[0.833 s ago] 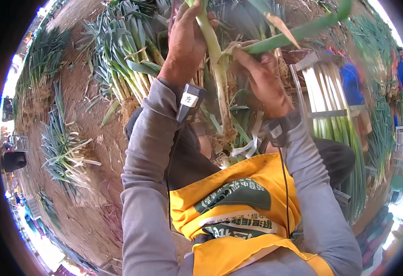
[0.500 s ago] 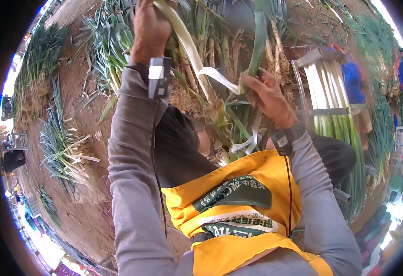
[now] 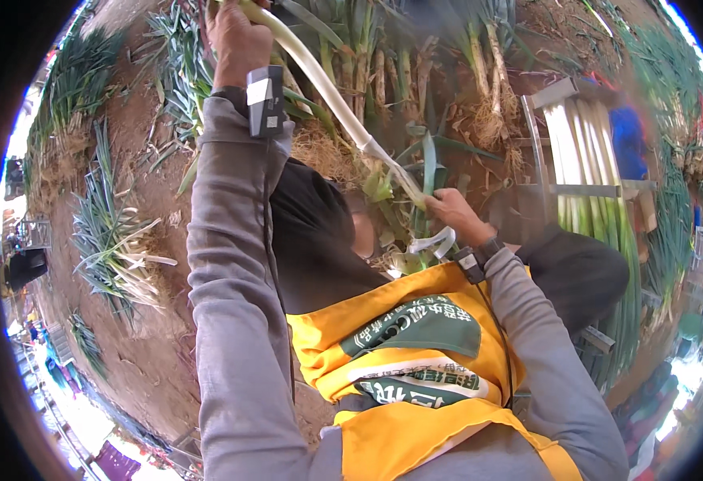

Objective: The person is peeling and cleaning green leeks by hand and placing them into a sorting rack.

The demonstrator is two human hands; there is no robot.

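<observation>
Left hand (image 3: 241, 38) is curling closed around the held leek (image 3: 327, 92), well beyond the yellow apron (image 3: 327, 341) and off to its left; some fingers are hiding behind the stalk, so exact finger placement can't be told. Right hand (image 3: 457, 216) is pinching between thumb and fingers, just beyond the apron's right part, at the leek's thin lower end; whether it's gripping the end itself or a loose strip can't be told. Held leek is slanting between both hands, beyond the apron, pale shaft bowing slightly, clear of the apron.

White peel strip (image 3: 435, 242) is curling just past the apron's far edge, below the right hand. Dark trousers (image 3: 315, 232) are showing along the apron's far left side. Rooted leeks (image 3: 488, 80) are lying farther beyond the apron, roots pointing toward it. Metal rack (image 3: 584, 191) is standing beyond the apron to the right, holding trimmed leeks (image 3: 580, 140), white ends farther from the apron; blue object (image 3: 628, 144) is sitting at its right side. Loose leek pile (image 3: 119, 248) is lying on brown soil (image 3: 139, 341) left of the apron. Bigger leek heap (image 3: 70, 76) is lying beyond that pile, farther from the apron.
</observation>
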